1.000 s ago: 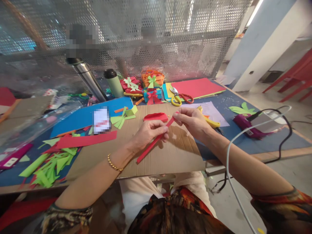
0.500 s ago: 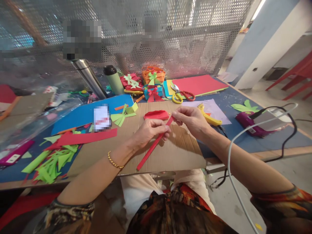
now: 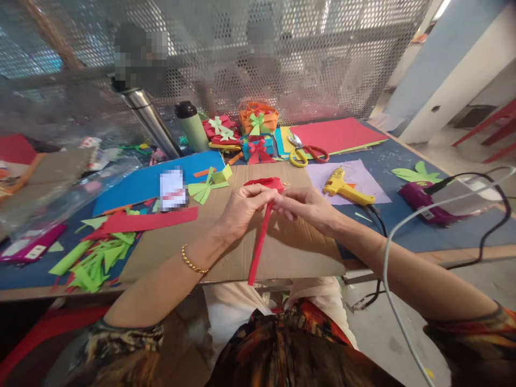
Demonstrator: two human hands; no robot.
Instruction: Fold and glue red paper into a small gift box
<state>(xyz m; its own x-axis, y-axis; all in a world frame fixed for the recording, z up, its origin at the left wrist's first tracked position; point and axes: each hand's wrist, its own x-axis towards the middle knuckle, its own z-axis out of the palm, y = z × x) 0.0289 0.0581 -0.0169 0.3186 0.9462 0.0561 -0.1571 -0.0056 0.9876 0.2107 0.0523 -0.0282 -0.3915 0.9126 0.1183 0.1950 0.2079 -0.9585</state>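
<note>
A narrow red paper strip [image 3: 260,247] hangs down from between my hands over the cardboard sheet [image 3: 193,255]. My left hand [image 3: 245,207] pinches its upper end, fingers closed. Against it, my right hand [image 3: 304,207] is closed on the same end, the fingertips of both hands meeting. Just behind the fingers lies a folded red paper piece [image 3: 264,183], partly hidden by my left hand. To the right, a yellow glue gun [image 3: 349,188] rests on a pale purple sheet [image 3: 371,183].
Scissors [image 3: 308,153] lie before red sheets [image 3: 338,134]. Small paper baskets [image 3: 258,121] and a green bottle [image 3: 192,126] stand at the back. Green paper scraps [image 3: 97,263] lie left. A white cable [image 3: 387,258] crosses above my right forearm.
My hands have come together at the strip's upper end; the left one slid up along it. The strip now hangs more steeply. The view has shifted slightly.
</note>
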